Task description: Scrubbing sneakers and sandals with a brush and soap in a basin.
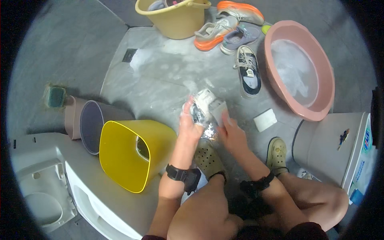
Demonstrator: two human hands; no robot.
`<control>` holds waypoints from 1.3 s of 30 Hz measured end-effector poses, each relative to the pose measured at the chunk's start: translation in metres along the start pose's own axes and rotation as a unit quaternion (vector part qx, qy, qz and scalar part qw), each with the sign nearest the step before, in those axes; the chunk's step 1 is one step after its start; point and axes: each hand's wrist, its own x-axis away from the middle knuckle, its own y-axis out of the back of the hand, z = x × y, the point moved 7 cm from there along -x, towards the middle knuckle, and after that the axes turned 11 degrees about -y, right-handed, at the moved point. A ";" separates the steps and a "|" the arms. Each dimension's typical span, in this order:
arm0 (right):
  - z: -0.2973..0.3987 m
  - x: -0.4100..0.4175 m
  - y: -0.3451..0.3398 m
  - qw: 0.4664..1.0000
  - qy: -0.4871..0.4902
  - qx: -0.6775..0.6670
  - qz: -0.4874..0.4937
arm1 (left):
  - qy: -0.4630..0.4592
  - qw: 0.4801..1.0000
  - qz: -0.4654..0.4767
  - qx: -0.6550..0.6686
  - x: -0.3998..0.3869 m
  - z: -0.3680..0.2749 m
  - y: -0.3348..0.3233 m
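My left hand [189, 121] grips a wet, foamy black-and-white sneaker [203, 100] low over the floor, just in front of my feet. In my right hand [234, 135] is a pale block [220, 111], held against or very close to the sneaker's right side. Motion blur hides whether this block is a sponge or a brush. Suds cover part of the sneaker and my left fingers. A similar black-and-white sneaker [249, 75] rests upright on the floor ahead to the right. Near my right hand, a white block [265, 120] lies on the wet floor.
A pink basin [327, 81] of foamy water stands at right. Orange-soled sneakers [216, 30], a lavender shoe [240, 37] and a cream bucket [177, 22] holding shoes are ahead. A yellow bin [162, 141] lies on its side at left, beside a toilet [42, 198].
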 end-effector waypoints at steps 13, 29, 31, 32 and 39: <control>0.057 -0.012 0.040 0.997 0.037 0.060 0.021 | 0.015 0.998 -0.059 0.013 -0.005 0.006 0.010; 0.089 -0.033 0.023 0.994 0.095 0.041 0.016 | -0.039 0.993 -0.105 0.046 -0.023 -0.018 0.030; 0.056 -0.030 0.001 0.994 0.091 0.053 0.035 | -0.055 0.989 -0.132 0.043 -0.030 -0.024 0.033; 0.028 -0.025 -0.016 0.993 0.083 0.066 0.058 | -0.046 0.992 -0.112 0.039 -0.030 -0.022 0.031; -0.038 -0.005 -0.042 0.997 0.056 0.052 0.030 | -0.047 0.995 -0.068 0.048 -0.035 -0.017 0.035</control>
